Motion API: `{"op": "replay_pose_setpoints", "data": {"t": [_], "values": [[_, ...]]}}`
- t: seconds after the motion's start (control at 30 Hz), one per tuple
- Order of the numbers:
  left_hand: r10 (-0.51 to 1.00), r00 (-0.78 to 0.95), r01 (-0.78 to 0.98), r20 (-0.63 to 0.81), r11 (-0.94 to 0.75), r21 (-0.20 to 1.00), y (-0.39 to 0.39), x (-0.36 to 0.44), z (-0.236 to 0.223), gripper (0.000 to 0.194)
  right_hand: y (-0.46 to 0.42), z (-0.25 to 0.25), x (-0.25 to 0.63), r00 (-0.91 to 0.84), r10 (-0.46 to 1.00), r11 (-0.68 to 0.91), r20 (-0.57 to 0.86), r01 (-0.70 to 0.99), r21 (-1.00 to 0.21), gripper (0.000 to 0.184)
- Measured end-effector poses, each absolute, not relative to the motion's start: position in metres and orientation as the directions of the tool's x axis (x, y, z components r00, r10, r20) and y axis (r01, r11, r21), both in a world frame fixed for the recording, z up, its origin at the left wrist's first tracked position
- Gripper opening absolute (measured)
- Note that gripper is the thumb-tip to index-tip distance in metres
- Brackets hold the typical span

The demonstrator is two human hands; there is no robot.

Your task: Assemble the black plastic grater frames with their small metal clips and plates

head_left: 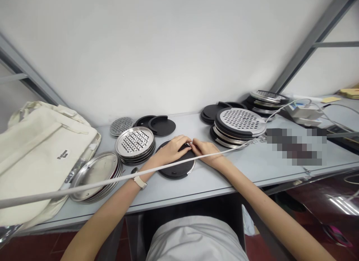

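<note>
In front of me on the grey table lies a round black disc (177, 167) with a thin metal rim at its right edge. My left hand (174, 148) rests over its far part, fingers bent and thumb stretched toward the right hand. At the disc's far right edge, my right hand (206, 150) has its fingertips pinched together. Something small and pale shows between the fingertips, too little to name. Left of the disc is a stack of round metal graters (135, 142). To the right stands a stack of graters with black rims (239, 122).
Steel discs (95, 175) are piled at the left by a cream canvas bag (42, 156). Black round covers (162, 125) lie near the wall. A pale cable (157, 168) crosses the view before my arms. More graters (266, 98) and a white box (304, 111) stand at right.
</note>
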State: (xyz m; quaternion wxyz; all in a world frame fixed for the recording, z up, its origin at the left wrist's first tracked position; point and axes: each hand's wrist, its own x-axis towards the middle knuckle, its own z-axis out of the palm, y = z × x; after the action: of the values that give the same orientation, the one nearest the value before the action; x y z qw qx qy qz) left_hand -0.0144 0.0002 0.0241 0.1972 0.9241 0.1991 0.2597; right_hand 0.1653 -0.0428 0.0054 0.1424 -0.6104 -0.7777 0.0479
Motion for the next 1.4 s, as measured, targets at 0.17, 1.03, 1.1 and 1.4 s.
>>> {"op": "replay_pose_setpoints", "data": {"t": [0.17,1.03,1.1,1.4], "values": [[0.463,0.793,0.267,0.396,-0.848,0.457,-0.0006,-0.0151,0.0249,0.021,-0.0434,0.0028,0.1659,-0.210,0.959,0.258,0.188,0.922,-0.287,0.022],[0.473,0.773,0.314,0.423,-0.864,0.392,-0.0019,-0.0142,0.0250,0.025,-0.0429,-0.0015,0.1682,-0.249,0.940,0.314,0.232,0.897,-0.311,0.019],[0.474,0.767,0.312,0.432,-0.865,0.393,-0.0019,-0.0140,0.0247,0.025,-0.0427,-0.0019,0.1685,-0.248,0.941,0.313,0.231,0.897,-0.313,0.020],[0.484,0.754,0.308,0.444,-0.858,0.412,-0.0021,-0.0135,0.0232,0.028,-0.0438,0.0000,0.1680,-0.253,0.948,0.301,0.191,0.909,-0.289,0.021]]}}
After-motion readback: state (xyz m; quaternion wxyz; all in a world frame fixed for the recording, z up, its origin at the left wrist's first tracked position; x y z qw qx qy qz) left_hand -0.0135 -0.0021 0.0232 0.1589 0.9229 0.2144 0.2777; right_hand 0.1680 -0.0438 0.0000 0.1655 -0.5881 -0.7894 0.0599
